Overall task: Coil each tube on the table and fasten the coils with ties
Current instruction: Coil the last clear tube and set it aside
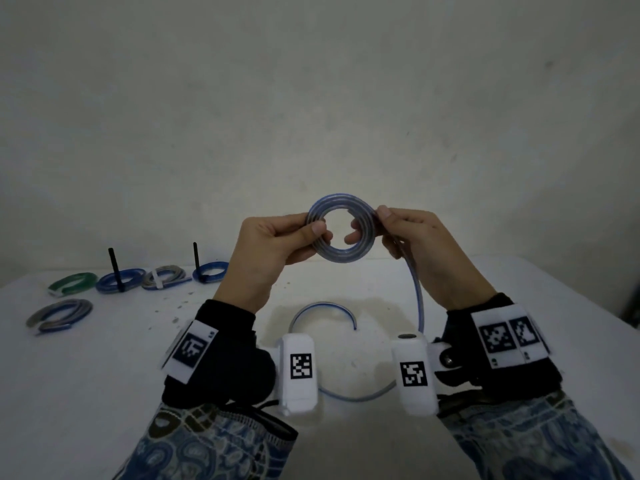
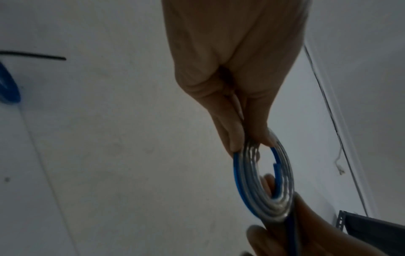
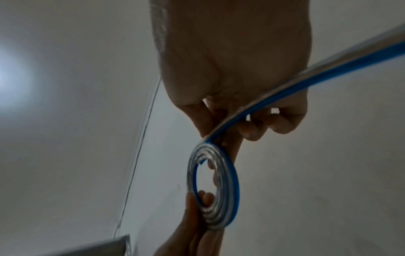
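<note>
Step in hand: the person is winding a clear, blue-striped tube [image 1: 341, 233] into a flat coil, held up above the counter [image 1: 104, 358].
Left grip: the left hand [image 1: 273, 251] is pinching the coil's left side, thumb in front and fingers behind, probably so the wound turns are not springing apart.
Right grip: the right hand [image 1: 412, 244] is pinching the coil's right edge where the loose length is joining it, likely to guide each new turn on.
Loose length: the unwound tail is hanging from the right hand and curving over the counter near the wrists.
Finished coils: five tied coils [image 1: 119, 280] are lying at the far left, well apart, two with black tie ends [image 1: 113, 268] standing up.
Remaining: by my judgement, the tail is still waiting to be wound, then tied.
</note>
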